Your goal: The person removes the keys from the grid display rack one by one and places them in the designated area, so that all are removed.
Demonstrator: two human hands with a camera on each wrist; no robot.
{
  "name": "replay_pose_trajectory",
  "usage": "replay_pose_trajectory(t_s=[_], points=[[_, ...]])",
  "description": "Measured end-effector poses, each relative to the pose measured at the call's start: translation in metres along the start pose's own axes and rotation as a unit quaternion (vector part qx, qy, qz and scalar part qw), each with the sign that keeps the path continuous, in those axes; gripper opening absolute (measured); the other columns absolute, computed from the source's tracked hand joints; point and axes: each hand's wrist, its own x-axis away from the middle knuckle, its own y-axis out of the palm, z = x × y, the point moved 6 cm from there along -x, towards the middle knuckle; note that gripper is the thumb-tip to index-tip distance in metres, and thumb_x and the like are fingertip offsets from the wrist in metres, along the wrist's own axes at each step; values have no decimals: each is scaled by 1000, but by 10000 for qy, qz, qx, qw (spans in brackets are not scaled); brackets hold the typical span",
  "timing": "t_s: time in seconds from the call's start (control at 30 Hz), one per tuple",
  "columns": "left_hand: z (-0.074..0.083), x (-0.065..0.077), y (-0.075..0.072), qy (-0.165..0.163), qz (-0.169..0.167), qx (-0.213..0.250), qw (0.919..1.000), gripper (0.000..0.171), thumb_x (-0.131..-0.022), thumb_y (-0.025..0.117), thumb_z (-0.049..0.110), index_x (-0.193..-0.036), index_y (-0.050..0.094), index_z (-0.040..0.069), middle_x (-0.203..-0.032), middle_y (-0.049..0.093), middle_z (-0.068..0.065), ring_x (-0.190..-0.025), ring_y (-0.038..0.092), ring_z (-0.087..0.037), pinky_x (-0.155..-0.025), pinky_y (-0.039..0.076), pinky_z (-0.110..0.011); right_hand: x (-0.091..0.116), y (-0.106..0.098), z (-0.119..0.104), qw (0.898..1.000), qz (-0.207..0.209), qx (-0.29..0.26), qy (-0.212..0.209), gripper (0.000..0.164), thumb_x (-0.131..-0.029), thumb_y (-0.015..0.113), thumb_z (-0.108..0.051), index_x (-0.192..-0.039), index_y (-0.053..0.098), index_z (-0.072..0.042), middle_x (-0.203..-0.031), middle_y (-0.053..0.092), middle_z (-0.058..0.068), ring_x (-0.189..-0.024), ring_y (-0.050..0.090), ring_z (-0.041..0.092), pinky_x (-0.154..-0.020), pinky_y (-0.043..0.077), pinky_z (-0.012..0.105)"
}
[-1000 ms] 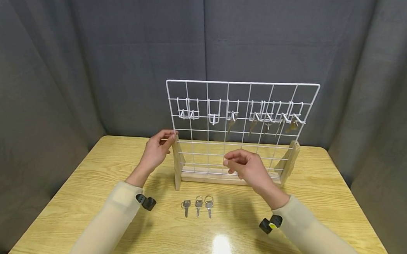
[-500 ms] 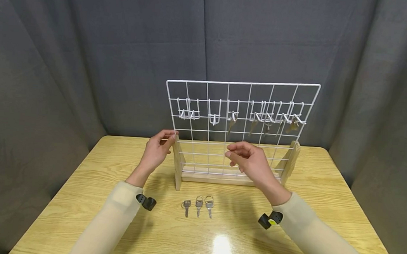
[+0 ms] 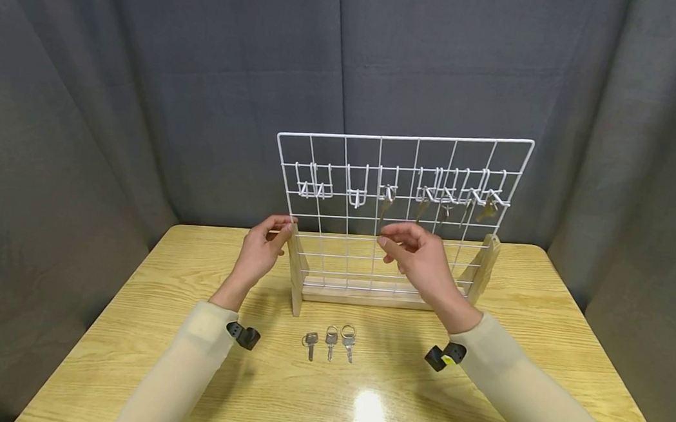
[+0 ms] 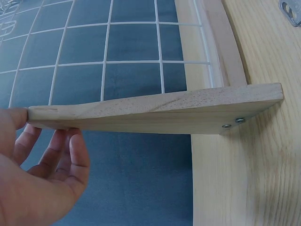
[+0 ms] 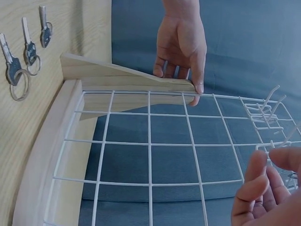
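At the left end of a white wire grid rack (image 3: 374,239), my left hand (image 3: 257,251) holds the top of the wooden side support (image 4: 141,108) between thumb and fingers. My right hand (image 3: 419,261) is raised before the middle of the grid, thumb and forefinger slightly apart and the other fingers curled. I see nothing between them. Its fingertips are just below a key (image 3: 386,207) hanging from a middle hook; whether they touch it I cannot tell. In the right wrist view the right fingers (image 5: 256,188) are close to the hooks.
Three keys with rings, a left key (image 3: 310,346), a middle key (image 3: 331,343) and a right key (image 3: 348,344), lie on the wooden table (image 3: 189,370) before the rack. Several more keys (image 3: 489,209) hang on the right-hand hooks. Bare hooks (image 3: 313,187) are at left. Grey curtains (image 3: 223,101) surround the table.
My right hand has risen along the front of the grid toward the hanging key in the middle. The left hand stays on the support, and the keys on the table have not moved.
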Motion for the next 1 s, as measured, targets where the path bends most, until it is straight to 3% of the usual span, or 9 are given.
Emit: replay_pose_trajectory(t_s=[0.13, 0.33, 0.57, 1.0], points=[[-1, 0, 0, -23, -19, 8, 10000, 35, -105, 52, 20, -132, 59, -2, -127, 62, -25, -113, 61, -39, -89, 52, -62, -3, -1, -3, 9999, 145, -66, -45, 29, -94, 71, -30, -116, 68, -12, -99, 72, 2, -72, 66, 13, -54, 47, 25], [-1, 0, 0, 0, -41, -42, 10000, 35, -106, 51, 21, -132, 59, -1, -126, 62, -25, -113, 61, -39, -88, 54, -58, -6, -2, -9, 9995, 290, 35, -147, 30, -95, 70, -28, -120, 67, -11, -107, 71, 5, -77, 70, 21, -55, 47, 22], [-2, 0, 0, -10, -56, -91, 9999, 35, -106, 51, 22, -132, 60, 1, -126, 63, -24, -113, 62, -38, -87, 55, -55, -10, -4, -11, 9985, 397, -314, -225, 30, -95, 70, -21, -123, 66, -11, -118, 68, 12, -69, 67, 8, -51, 43, 19], [-1, -1, 0, -48, -31, 23, 10000, 36, -105, 53, 20, -132, 59, -4, -125, 63, -25, -113, 61, -39, -88, 53, -61, -15, -3, -15, 9967, 559, -579, -138, 37, -95, 69, -20, -131, 63, -13, -115, 69, 4, -67, 66, 6, -50, 40, 17]])
